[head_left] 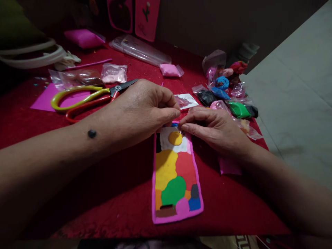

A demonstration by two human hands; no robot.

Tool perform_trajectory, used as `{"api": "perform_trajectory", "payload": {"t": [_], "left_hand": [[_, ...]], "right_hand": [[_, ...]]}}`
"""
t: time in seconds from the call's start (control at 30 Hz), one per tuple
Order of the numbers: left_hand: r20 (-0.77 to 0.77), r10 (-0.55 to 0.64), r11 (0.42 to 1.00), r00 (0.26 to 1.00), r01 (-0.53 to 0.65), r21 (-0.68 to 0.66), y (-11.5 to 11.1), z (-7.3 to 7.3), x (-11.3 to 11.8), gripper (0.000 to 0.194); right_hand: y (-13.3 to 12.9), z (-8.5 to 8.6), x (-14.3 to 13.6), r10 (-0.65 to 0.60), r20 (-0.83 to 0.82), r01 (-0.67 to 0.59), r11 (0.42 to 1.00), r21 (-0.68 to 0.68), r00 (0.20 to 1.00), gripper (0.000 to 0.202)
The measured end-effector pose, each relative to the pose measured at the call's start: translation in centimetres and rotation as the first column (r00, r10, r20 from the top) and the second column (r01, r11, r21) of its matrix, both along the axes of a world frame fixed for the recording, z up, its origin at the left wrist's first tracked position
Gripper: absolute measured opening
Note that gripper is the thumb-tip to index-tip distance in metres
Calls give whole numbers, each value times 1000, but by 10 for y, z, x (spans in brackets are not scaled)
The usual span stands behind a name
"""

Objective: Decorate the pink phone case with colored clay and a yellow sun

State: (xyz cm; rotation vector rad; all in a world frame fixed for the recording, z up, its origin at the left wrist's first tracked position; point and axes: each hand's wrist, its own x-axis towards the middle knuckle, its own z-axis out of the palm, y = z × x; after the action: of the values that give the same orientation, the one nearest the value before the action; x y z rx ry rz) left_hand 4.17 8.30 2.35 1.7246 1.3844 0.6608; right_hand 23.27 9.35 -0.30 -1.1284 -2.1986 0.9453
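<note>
A flat rectangular panel (167,169) lies on the red cloth, covered in patches of coloured clay with a pink clay border around its edge. Near its far end, a round yellow clay piece (175,138) sits on a white patch. My left hand (145,107) is over the panel's far left corner, thumb and fingers pinched together. At the far right corner, my right hand (216,128) also makes a pinch, its fingertips at the panel's edge. Whatever either pinch holds is too small or hidden to name.
Yellow-and-red-handled scissors (85,98) lie behind my left wrist. Several bags of coloured clay, including a green one (238,110), are heaped at the right. A clear plastic case (141,50) and a pink clay packet (169,70) lie farther back. White rings (33,53) stand at far left.
</note>
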Motion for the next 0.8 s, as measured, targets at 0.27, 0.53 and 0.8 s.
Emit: {"api": "perform_trajectory", "payload": {"t": [0.27,0.53,0.8], "left_hand": [[-31,-9,1000,999,10,18,0,2,-1,22],[-16,-19,999,1000,20,36,3,-5,-4,21],[-26,-9,999,1000,10,38,2,-3,-3,20]], "right_hand": [[-3,1,2,4,5,-4,994,107,1000,18],[-7,1,3,31,35,-36,988,152,999,25],[-9,-1,2,34,1,-34,978,205,999,27]]}}
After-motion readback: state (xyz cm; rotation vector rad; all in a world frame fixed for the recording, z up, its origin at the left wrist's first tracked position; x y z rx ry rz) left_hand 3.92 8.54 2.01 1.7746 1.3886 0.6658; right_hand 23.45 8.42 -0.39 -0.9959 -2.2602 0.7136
